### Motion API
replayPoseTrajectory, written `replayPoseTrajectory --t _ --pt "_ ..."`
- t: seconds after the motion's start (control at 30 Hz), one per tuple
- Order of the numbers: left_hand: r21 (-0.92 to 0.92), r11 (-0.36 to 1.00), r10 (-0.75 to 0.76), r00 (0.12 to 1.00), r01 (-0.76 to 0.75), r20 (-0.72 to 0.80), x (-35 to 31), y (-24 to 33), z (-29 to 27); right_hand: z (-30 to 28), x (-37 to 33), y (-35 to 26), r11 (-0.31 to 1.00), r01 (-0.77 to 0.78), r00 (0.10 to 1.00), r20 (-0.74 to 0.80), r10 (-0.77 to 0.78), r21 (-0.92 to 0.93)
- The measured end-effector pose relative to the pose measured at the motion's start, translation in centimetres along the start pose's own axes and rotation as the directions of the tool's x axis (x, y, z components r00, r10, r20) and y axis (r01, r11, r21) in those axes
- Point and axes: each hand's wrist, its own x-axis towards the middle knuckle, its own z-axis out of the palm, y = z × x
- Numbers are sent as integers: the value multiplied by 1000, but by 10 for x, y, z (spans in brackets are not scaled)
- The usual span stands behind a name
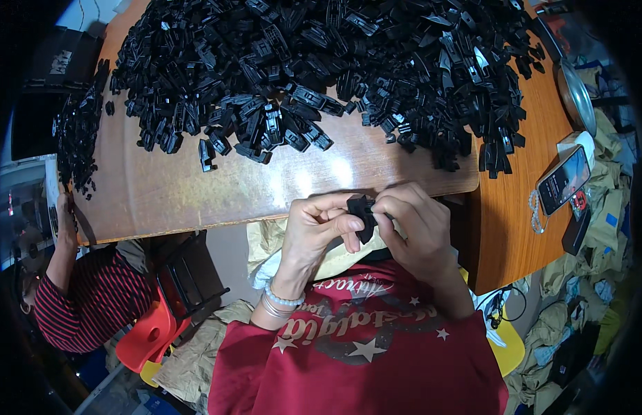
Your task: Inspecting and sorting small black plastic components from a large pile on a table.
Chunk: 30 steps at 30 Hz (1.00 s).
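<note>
Close to the table's front edge, my left hand [319, 225] pinches a small black plastic part [361, 216] between thumb and fingers. My right hand [415, 228] meets it from the other side, its thumb and fingertips closed at the part's right edge. Whether those fingertips hold a separate small piece is hidden. Beyond my hands, a large heap of black plastic parts [265, 62] covers the far side of the wooden table [182, 187]. Several loose parts [272, 131] lie along the heap's near edge.
On the brown side table [514, 221] at right, a phone [564, 180] leans against a white holder. A metal bowl [577, 97] stands behind it. At left, a person in a striped top [99, 294] sits by another pile of black parts [79, 131]. A red chair [149, 335] is nearby.
</note>
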Motion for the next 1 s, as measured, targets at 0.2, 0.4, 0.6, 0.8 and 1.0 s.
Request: replayPoseTrajectory --t 0.2,0.4,0.6,0.8,1.0 --pt "71 997 11 1000 -10 -12 0 2 3 -2 1 -1 998 46 997 67 -43 -53" --pt "178 984 3 999 6 -53 2 3 0 -3 2 3 996 80 992 94 -84 41" --pt "259 966 -11 999 19 -32 3 2 -6 -32 7 54 894 -370 898 -345 274 -253" --pt "240 970 39 999 -39 7 3 3 -1 -48 19 104 742 -383 906 -382 184 -550" --pt "187 982 1 1000 -1 3 10 -2 2 -48 21 96 746 -348 892 -446 77 -568"
